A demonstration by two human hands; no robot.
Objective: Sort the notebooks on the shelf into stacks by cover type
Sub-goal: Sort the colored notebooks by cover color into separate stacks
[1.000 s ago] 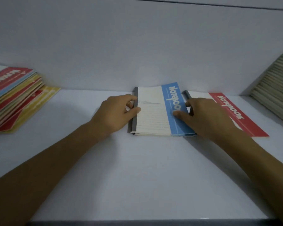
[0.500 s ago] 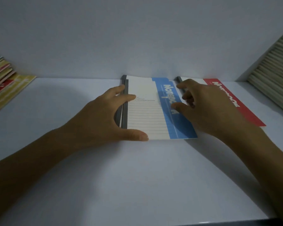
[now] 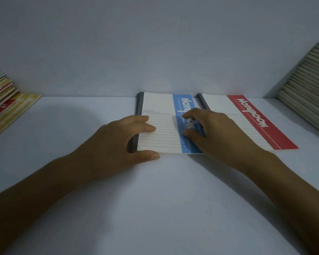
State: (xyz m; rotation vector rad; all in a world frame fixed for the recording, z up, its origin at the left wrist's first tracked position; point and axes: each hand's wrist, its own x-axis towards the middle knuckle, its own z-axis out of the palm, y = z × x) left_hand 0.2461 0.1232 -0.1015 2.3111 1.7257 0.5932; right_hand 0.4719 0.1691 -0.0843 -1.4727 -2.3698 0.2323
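Note:
A small stack of blue-striped notebooks (image 3: 160, 105) lies flat at the back middle of the white shelf (image 3: 155, 199). My left hand (image 3: 122, 142) clasps its left spine edge, fingers on the lined cover and thumb along the front edge. My right hand (image 3: 214, 133) rests on the blue stripe, fingertips pressing the cover. Just to the right lies a red-striped notebook (image 3: 250, 118), flat and partly hidden by my right hand. A mixed pile of red, yellow and blue notebooks (image 3: 2, 100) sits at the far left.
A row of grey-beige books (image 3: 309, 92) leans against the right side of the shelf. The back wall (image 3: 155, 52) stands right behind the notebooks. Bare shelf surface stretches in front of both hands.
Both hands stayed on the blue-striped stack. My left thumb moved to the front edge and my right fingers shifted along the blue stripe. The view tilted, showing more of the red-striped notebook.

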